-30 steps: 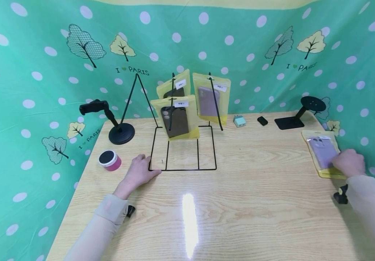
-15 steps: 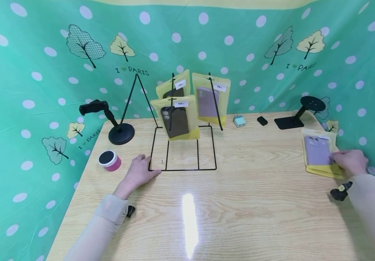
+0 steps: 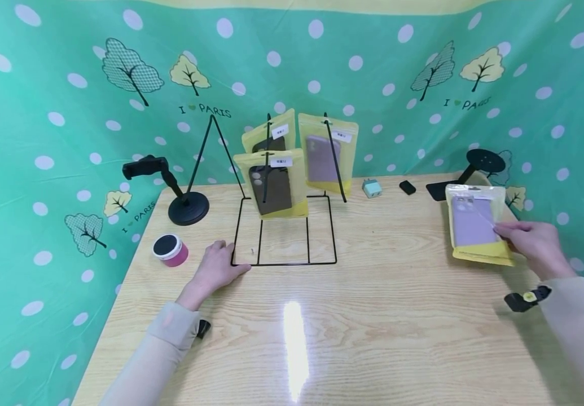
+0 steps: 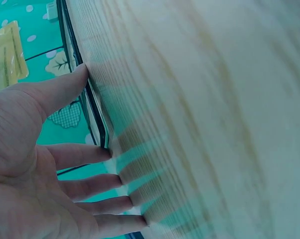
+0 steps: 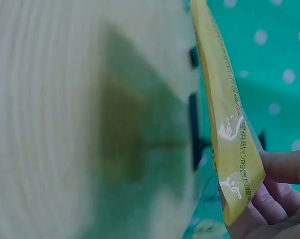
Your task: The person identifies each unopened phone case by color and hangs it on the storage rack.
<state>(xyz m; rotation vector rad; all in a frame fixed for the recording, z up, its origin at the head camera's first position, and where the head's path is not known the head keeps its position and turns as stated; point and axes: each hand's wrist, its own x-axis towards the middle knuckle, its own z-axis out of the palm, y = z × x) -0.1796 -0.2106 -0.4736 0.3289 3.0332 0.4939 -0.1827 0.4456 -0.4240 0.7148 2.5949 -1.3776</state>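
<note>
My right hand pinches the right edge of a yellow zip bag with a purple phone case inside. The bag is held above the table's right side; in the right wrist view its printed yellow back shows. My left hand rests with fingers spread at the front left corner of a black wire display rack. In the left wrist view, the thumb of the left hand lies against the rack's bar and the fingertips touch the table. Bagged phone cases hang on the rack: two dark, one purple.
Left of the rack are a black stand and a pink jar with a dark lid. Toward the back right lie a light blue charger plug, a small black object and a black round-topped stand. Patterned green cloth surrounds the table.
The right hand has lifted the bag with the purple phone case off the table and brought it to the left and slightly back. The left hand has stayed at the rack's corner.
</note>
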